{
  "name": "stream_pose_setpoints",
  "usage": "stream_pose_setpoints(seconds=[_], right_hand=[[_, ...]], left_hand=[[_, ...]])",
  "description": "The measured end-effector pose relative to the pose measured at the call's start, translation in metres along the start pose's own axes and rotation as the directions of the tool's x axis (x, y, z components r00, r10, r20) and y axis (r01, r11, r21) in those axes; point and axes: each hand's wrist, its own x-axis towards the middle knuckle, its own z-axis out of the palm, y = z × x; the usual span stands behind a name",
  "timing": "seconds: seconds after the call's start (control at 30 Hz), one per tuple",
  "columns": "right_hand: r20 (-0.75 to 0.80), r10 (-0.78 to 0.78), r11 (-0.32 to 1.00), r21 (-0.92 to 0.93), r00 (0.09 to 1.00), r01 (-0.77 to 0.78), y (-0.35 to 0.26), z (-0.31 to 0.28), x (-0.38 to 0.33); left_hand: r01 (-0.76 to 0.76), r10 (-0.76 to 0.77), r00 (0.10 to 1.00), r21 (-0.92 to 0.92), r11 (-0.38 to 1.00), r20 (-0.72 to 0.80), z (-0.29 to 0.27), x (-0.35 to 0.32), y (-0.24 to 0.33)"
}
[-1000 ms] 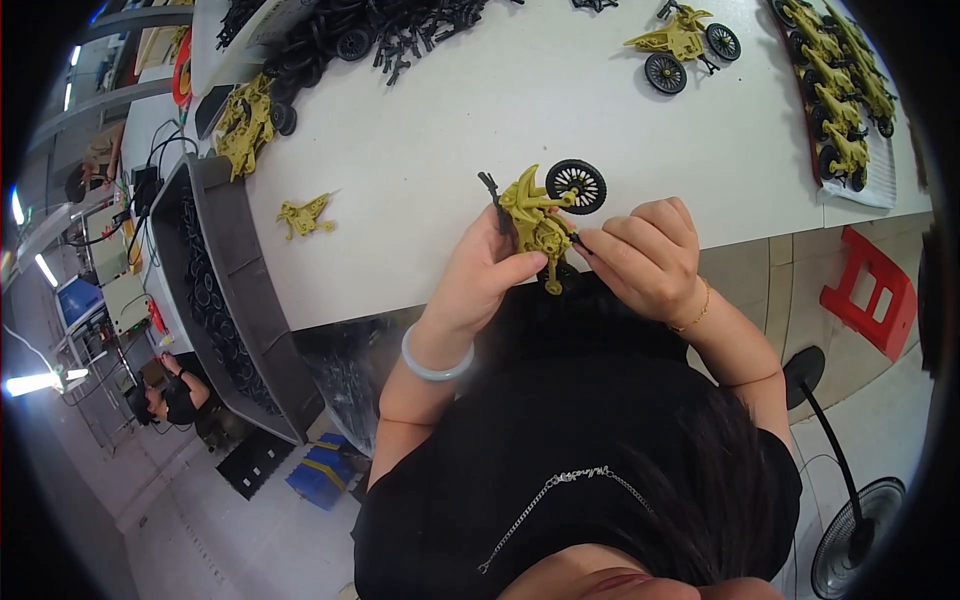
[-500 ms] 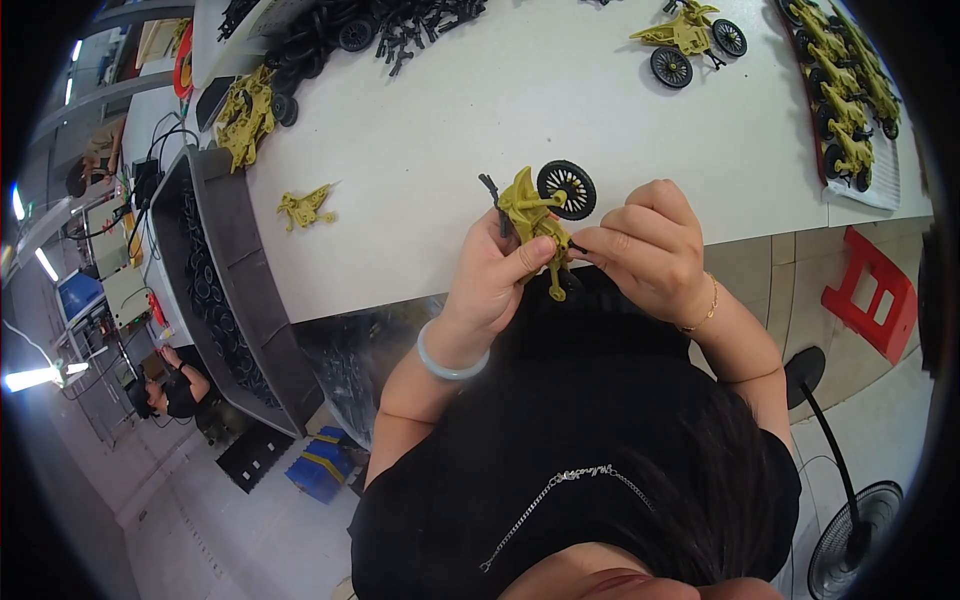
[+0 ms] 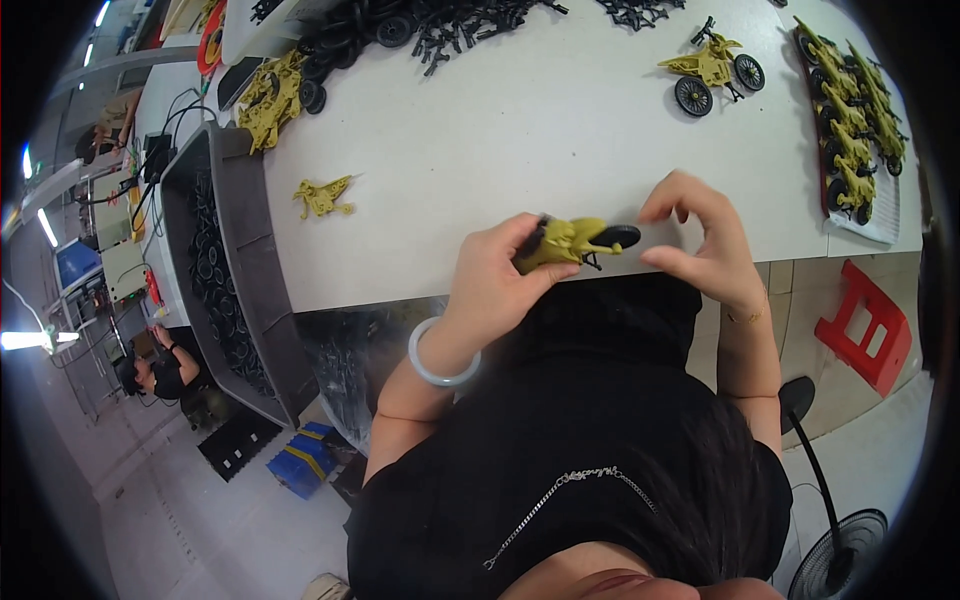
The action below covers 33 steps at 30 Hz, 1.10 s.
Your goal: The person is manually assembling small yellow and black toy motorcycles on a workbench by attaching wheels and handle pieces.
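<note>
Near the front edge of the white table, my left hand (image 3: 500,275) grips a yellow-green toy motorcycle (image 3: 568,241) with a black spoked wheel (image 3: 616,237) pointing right. A small black part juts from its underside; my fingers hide the rear. Just beyond that wheel, my right hand (image 3: 708,240) is open, its thumb and fingers apart and nothing between them. A yellow toy body without wheels (image 3: 323,195) lies on the table to the left. Another toy motorcycle (image 3: 706,68), with two black wheels, rests at the far right.
Black wheels and small black parts (image 3: 470,32) are heaped at the back, beside stacked yellow bodies (image 3: 272,100). A grey bin (image 3: 262,270) of black wheels stands at the left. Several toy motorcycles fill a tray (image 3: 875,215) at the right. A red stool (image 3: 865,328) and a fan (image 3: 842,550) are beyond.
My right hand has let go of the small black part and moved right, opening. My left hand has turned the toy motorcycle so its wheel points right. The view has shifted slightly.
</note>
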Motion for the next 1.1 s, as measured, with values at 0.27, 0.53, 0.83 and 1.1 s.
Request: stream_pose_setpoints(seconds=[0.27,0.53,0.83,1.1], right_hand=[[-0.131,-0.121,0.978,0.153,0.984,0.141,-0.004,0.025,-0.001],[-0.187,-0.066,0.880,0.452,0.980,0.145,0.003,0.017,-0.013],[-0.248,0.011,0.916,0.390,0.969,0.090,0.013,0.005,-0.036],[-0.892,-0.054,0.912,0.140,0.449,0.386,0.058,-0.229,-0.097]], left_hand=[[-0.199,0.216,0.976,0.248,0.948,-0.043,-0.001,-0.006,0.012],[-0.386,0.379,0.922,-0.087,0.918,-0.083,0.009,-0.016,0.004],[-0.395,0.391,0.919,0.135,0.909,0.054,0.025,-0.014,-0.011],[-0.432,0.427,0.902,0.126,0.893,0.063,0.010,-0.003,-0.009]])
